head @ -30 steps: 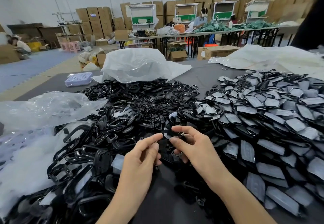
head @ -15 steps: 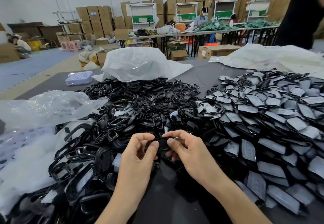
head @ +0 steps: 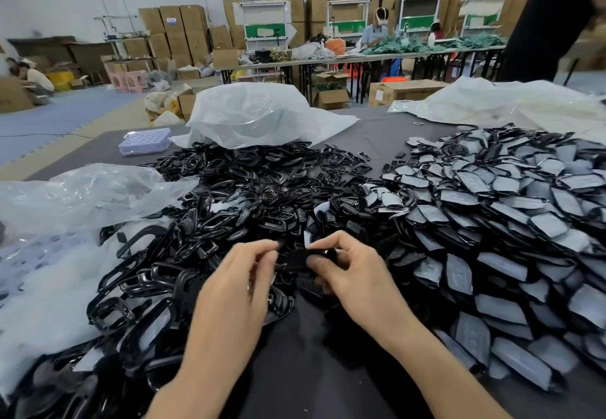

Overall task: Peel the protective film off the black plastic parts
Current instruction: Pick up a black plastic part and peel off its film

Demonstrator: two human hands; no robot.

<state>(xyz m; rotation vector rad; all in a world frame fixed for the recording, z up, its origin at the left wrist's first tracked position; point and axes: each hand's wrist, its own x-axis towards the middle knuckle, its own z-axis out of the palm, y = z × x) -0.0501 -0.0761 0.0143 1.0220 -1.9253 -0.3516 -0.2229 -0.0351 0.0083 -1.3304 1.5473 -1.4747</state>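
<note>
Centrally, both hands meet above the dark worktop (head: pixel 295 372), sharing one small black plastic part (head: pixel 292 259). The left hand (head: pixel 242 274) pinches its left end, the grip closed on it with curled fingers. The right hand (head: pixel 354 274) has the right end in a similar closed grip, thumb on the near face. Whether film clings to that part cannot be told. At three o'clock spreads a heap of film-covered parts (head: pixel 492 221), grey-faced and overlapping. From nine to eleven o'clock lies a tangle of bare black frames (head: pixel 203 221), beside a clear plastic bag (head: pixel 82 195). At twelve o'clock sits a white bag (head: pixel 255 116).
</note>
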